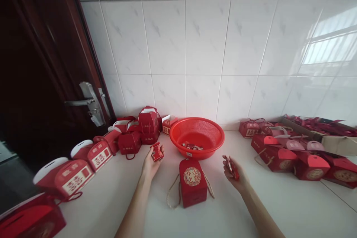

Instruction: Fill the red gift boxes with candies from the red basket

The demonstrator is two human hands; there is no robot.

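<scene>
Box (193, 183) of deep red stands on the counter (224, 217), between the two sets of fingers I am watching and slightly nearer the camera. Its face carries a round gold emblem with dark characters; a pale twisted cord (208, 185) hangs down each side, the left one looping out onto the surface. My left hand (151, 161) has its fingers partly curled under a small red packet (157, 152). My right hand (239, 175) has its fingers bent around red packets (232, 169); I cannot tell how many. Just beyond the box, the rim of the red basket (214, 128) closes off the space between the fingers on the far side. White counter shows between the box and either hand. Farther out, red boxes (96, 155) edge the left fingers' side, and more boxes (311, 167) stand well right of the right fingers.
</scene>
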